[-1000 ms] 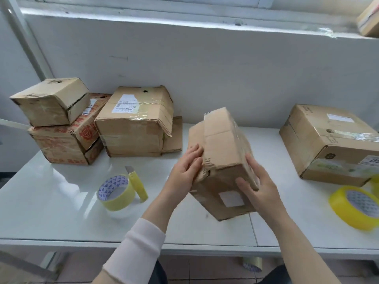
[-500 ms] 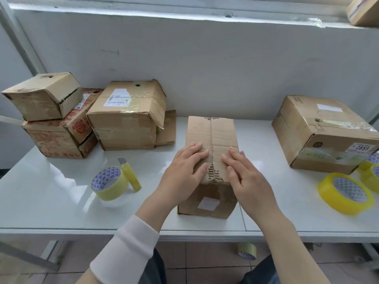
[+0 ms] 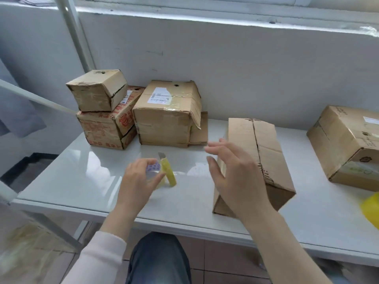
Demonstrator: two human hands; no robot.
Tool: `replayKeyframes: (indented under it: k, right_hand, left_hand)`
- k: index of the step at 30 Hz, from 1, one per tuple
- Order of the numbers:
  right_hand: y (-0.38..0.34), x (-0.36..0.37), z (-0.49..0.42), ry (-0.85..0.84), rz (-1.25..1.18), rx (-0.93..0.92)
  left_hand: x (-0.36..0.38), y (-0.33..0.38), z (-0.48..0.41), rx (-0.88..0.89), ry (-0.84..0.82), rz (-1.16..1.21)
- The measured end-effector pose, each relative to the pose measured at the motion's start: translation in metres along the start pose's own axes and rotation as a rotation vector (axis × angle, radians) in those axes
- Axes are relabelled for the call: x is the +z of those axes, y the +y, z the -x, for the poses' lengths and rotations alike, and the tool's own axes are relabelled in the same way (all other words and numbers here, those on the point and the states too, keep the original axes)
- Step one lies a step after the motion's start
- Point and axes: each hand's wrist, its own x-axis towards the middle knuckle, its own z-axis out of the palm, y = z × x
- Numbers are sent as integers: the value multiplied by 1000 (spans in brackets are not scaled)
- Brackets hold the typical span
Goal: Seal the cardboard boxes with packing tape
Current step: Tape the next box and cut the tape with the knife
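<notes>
- Desk point(image 3: 88, 173): white top set against a wall; it carries every item below.
- Other cartons: a big box point(image 3: 348, 144) sits at the right. At the back left, a labelled box point(image 3: 168, 115) touches a red-printed box point(image 3: 104, 130), which bears a small box point(image 3: 96, 91).
- Unsealed box point(image 3: 266, 152): the task item stands on the desk right of centre, apart from the other cartons.
  - Its long axis runs from the near desk edge toward the wall, with the far end leaning slightly left.
  - The flap seam faces up and follows that axis; no tape is visible across it.
  - One short end faces the person.
- Right hand point(image 3: 235, 177): fingers spread and straight, holding nothing, in front of the unsealed box's left side. Contact with the cardboard cannot be confirmed.
- Left hand point(image 3: 137, 181): fingers and thumb curl round the tape roll point(image 3: 152, 171), though the view is blurred.
- Tape roll: it rests on the desk, left of the unsealed box. Step in hand is judged to be fetching the tape.
  - Recommended: grip the rim firmly, lift straight up and find the free end first.
  - Then start the strip on the near short end and run it along the seam while the right hand presses the flaps level.
- Yellow knife point(image 3: 169, 175): it leans against the roll's right side with the blade tip exposed and pointing up. It is likely to topple when the roll lifts, so fingers should keep clear.
</notes>
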Motion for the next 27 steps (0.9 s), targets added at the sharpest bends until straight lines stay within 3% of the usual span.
replayKeyframes:
  k: [5, 11, 18, 21, 27]
  right_hand:
    - [-18, 87, 1, -435, -266, 304]
    - [4, 131, -8, -638, -415, 672]
    - [2, 120, -4, -483, -553, 735]
    - [-5, 103, -12, -341, -487, 562]
    - [-22, 60, -21, -66, -324, 316]
  left_hand:
    - [21, -27, 10, -9, -89, -47]
    - [5, -28, 19, -128, 0, 372]
    - [-7, -6, 31, -291, -79, 740]
    - [-9, 12, 27, -314, -186, 765]
    - [-17, 50, 13, -198, -194, 746]
